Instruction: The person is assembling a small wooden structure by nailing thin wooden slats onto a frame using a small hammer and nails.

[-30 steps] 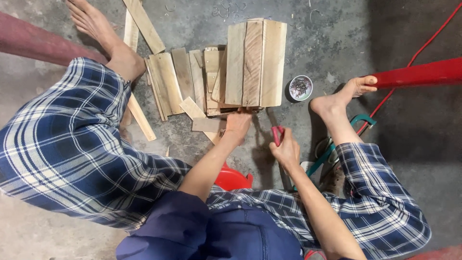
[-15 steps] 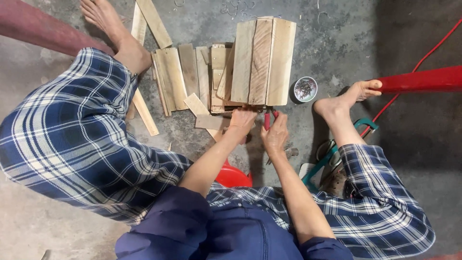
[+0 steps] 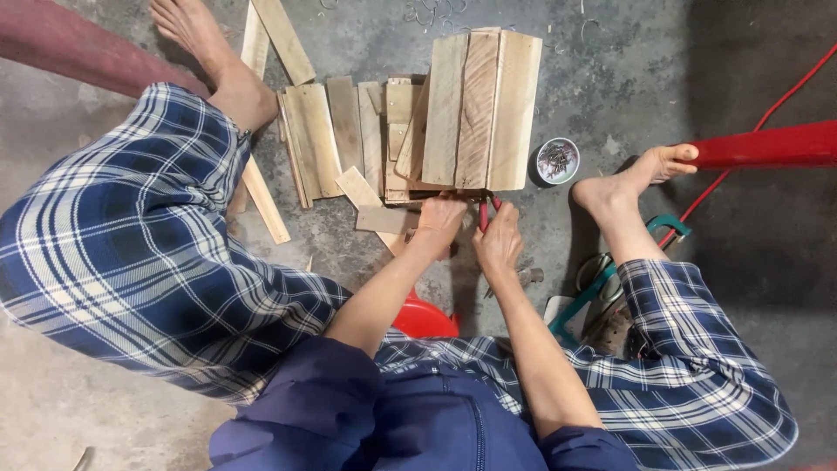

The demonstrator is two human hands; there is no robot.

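A panel of three pale wooden boards [image 3: 479, 109] joined side by side lies flat on the concrete floor in the upper middle of the frame, its long edges running up and down. At its lower edge, just below centre, red-handled pliers [image 3: 485, 212] point up at the wood.

1. Two bare hands: left hand [image 3: 443, 218], right hand [image 3: 499, 244].
2. Two bare feet [image 3: 641, 174].
3. One small round tin of nails [image 3: 557, 160], right of the boards.
4. Three joined boards [image 3: 479, 109], far centre.
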